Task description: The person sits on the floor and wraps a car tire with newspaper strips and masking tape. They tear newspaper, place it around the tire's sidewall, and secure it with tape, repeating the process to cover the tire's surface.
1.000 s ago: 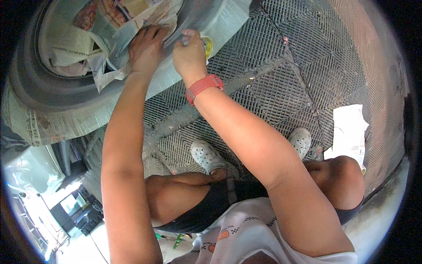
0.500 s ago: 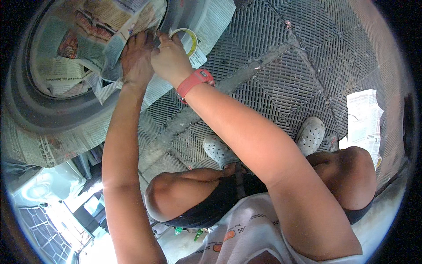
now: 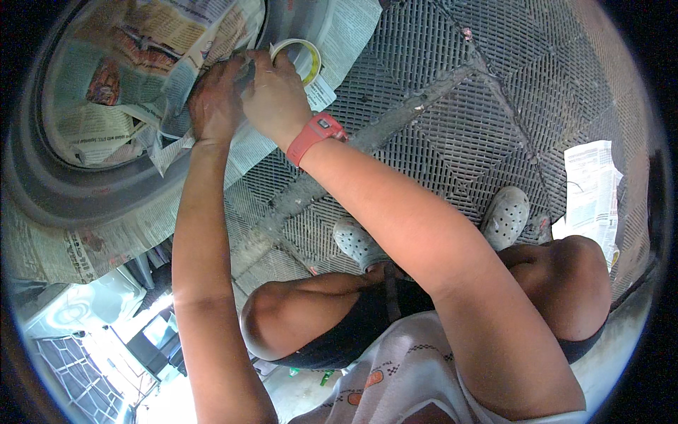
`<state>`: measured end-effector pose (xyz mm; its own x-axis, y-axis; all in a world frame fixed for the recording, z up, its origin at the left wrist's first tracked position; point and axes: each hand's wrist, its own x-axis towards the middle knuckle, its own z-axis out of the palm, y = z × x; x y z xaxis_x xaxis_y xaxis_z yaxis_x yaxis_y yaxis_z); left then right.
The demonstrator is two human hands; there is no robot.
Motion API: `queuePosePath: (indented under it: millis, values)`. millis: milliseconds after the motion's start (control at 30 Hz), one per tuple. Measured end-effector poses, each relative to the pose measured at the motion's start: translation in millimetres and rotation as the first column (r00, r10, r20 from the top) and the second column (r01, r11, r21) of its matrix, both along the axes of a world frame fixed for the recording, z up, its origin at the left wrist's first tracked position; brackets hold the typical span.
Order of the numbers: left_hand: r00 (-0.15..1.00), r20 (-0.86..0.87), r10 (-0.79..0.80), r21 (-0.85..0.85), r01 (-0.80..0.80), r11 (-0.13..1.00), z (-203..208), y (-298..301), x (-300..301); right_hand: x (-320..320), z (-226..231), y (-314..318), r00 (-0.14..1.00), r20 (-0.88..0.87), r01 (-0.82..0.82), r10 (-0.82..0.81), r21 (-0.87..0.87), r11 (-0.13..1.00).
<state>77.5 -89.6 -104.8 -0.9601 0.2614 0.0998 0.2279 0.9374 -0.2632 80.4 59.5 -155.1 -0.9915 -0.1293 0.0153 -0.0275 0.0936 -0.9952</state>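
A dark grey round tyre-like ring (image 3: 134,180) lies at the upper left, its middle covered with newspaper (image 3: 152,53). Over the inner edge of the ring, my left hand (image 3: 214,106) rests against the paper, its fingers bent inward and whatever is between the tips hidden. My right hand (image 3: 275,95), with a red watch (image 3: 316,134) on its wrist, meets it fingertip to fingertip. A roll of tape (image 3: 311,63), pale with a yellow inside, sits against the right fingers, which are curled and closed on its near side.
More newspaper (image 3: 353,32) spreads under the ring. Grey ridged floor tiles (image 3: 438,134) with a dirty seam reach across to the right, where a loose newspaper sheet (image 3: 592,191) lies. My grey clogs (image 3: 507,215) are between my bent knees. A pale plastic object (image 3: 85,304) stands lower left.
My left hand has drawn slightly left and its fingers have bent more. The right hand and tape roll stay almost in place. The whole view has shifted a little.
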Motion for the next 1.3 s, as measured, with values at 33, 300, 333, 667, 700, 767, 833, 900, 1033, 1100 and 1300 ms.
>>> queuePosePath:
  millis: [33, 300, 333, 667, 700, 767, 833, 900, 1033, 1100, 1300]
  values:
    - [1.0, -0.008, -0.007, -0.036, 0.007, 0.999, 0, -2, 0, 0, -1, -2, 0.999, -0.05, 0.021, -0.019, 0.031, 0.999]
    - [0.998, 0.013, 0.066, -0.151, -0.063, 0.987, 3, 6, 2, -12, -5, -5, 0.991, -0.12, -0.039, 0.06, 0.167, 0.985]
    - [1.0, -0.021, 0.008, -0.174, -0.012, 0.985, 3, 4, 3, -12, -5, -6, 0.99, -0.129, -0.029, 0.053, 0.181, 0.983]
    - [0.999, 0.042, -0.005, 0.022, 0.004, 1.0, -7, 20, 11, -12, -7, -9, 0.984, -0.176, 0.062, -0.034, 0.158, 0.985]
    - [1.0, 0.023, -0.009, 0.117, 0.006, 0.993, -11, 20, 9, -13, -5, -8, 0.985, -0.165, 0.068, -0.047, 0.126, 0.99]
    - [1.0, 0.005, -0.007, 0.248, 0.005, 0.969, -15, 18, 8, -10, 2, -8, 0.99, -0.129, 0.072, -0.061, 0.076, 0.995]
    - [1.0, 0.01, -0.006, 0.329, 0.002, 0.944, -15, 25, 4, -11, 2, -6, 0.991, -0.113, 0.078, -0.069, 0.08, 0.994]
    - [1.0, 0.016, 0.006, 0.335, -0.011, 0.942, -22, 24, -1, -17, 1, -5, 0.991, -0.124, 0.075, -0.059, 0.126, 0.989]
    - [0.99, 0.057, 0.128, 0.47, -0.139, 0.871, -26, 33, 0, -29, -2, 0, 0.996, -0.082, -0.008, 0.021, 0.154, 0.988]
    - [0.965, 0.096, 0.245, 0.599, -0.253, 0.76, -46, 1, 1, -24, 8, -2, 0.994, -0.069, -0.081, 0.089, 0.11, 0.991]
    - [0.966, -0.042, 0.256, 0.6, -0.181, 0.779, -51, 25, 3, -15, 8, 34, 0.982, -0.189, 0.017, -0.004, 0.07, 0.997]
